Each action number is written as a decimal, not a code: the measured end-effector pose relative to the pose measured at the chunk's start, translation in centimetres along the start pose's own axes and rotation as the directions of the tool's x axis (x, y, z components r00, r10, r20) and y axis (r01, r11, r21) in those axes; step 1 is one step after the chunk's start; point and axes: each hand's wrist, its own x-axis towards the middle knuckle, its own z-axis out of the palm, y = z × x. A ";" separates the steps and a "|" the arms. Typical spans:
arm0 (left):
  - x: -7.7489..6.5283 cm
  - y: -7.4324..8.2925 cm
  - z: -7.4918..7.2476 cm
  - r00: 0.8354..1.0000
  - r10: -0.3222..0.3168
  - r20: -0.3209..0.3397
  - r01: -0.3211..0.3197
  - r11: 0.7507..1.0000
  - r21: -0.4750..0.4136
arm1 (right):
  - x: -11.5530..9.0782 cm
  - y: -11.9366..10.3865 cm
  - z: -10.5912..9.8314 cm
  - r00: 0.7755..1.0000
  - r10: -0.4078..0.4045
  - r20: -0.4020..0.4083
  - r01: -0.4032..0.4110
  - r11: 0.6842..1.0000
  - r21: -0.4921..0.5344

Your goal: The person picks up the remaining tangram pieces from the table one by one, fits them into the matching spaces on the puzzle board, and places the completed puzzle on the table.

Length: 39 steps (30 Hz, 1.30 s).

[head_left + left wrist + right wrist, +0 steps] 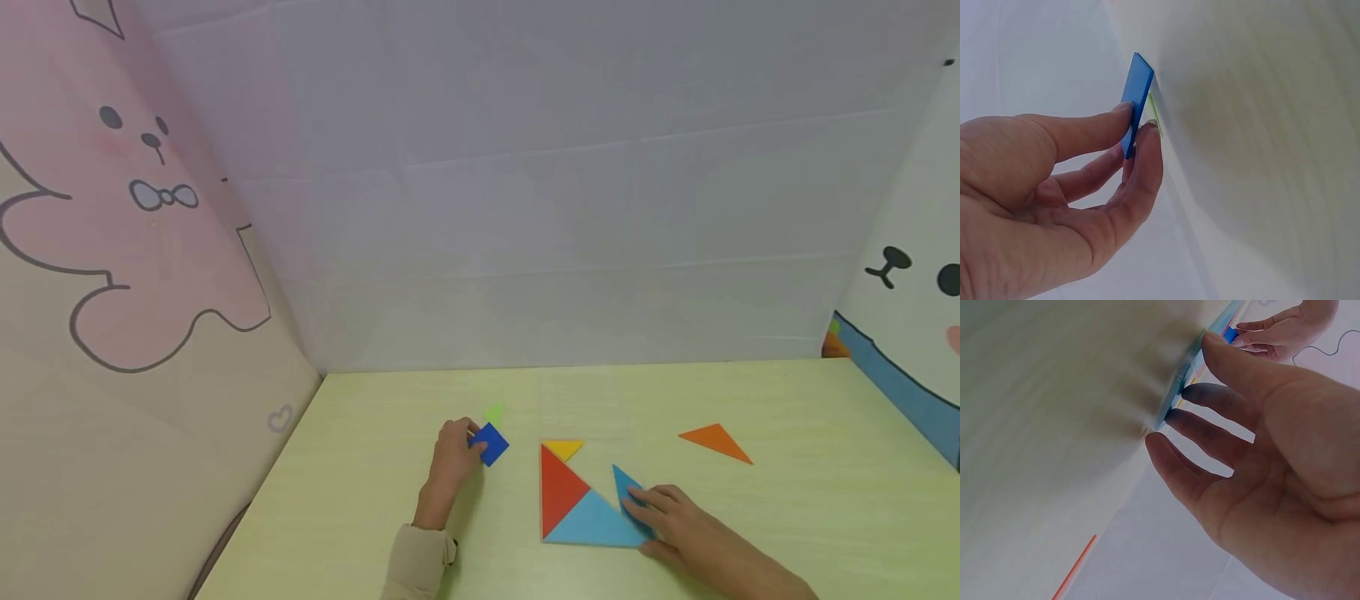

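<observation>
Between thumb and fingers, my left hand (454, 454) pinches a blue square tile (491, 444); the left wrist view shows the tile (1139, 90) tilted on edge. Just behind it a small light-green piece (495, 412) lies partly covered. The fingertips of my right hand (686, 527) rest on a blue tile (626, 485), apparently a parallelogram, partly hidden by the fingers. That hand's thumb is at the right corner of a large light-blue triangle (592, 521). A red triangle (560, 493) adjoins this one on the left, and a small yellow triangle (565, 448) touches the red one's upper edge.
An orange triangle (717, 442) lies by itself on the pale-green table (360, 467), beyond the right hand. Behind the table hangs a white sheet (540, 208). Cloths with cartoon animals flank both sides.
</observation>
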 end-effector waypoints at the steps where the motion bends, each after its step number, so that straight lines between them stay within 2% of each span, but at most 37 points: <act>1: 0.0 0.0 0.0 1.000 0.006 -0.003 -0.006 1.000 -0.003 | -0.1 0.0 0.0 1.000 0.005 0.002 -0.005 1.000 0.009; 15: 0.1 0.1 -0.2 1.000 0.013 0.022 -0.013 0.999 -0.036 | -0.1 0.0 -0.1 1.000 -0.005 0.001 0.005 1.000 0.021; 25: 0.1 0.3 0.0 0.993 0.120 0.018 -0.118 0.988 -0.102 | -0.2 0.0 -0.1 1.000 -0.016 0.000 0.016 1.000 0.014; 39: -0.3 2.0 1.6 0.993 0.115 0.035 -0.109 0.982 -0.153 | -0.4 0.1 -0.1 1.000 -0.012 0.001 0.012 0.999 0.037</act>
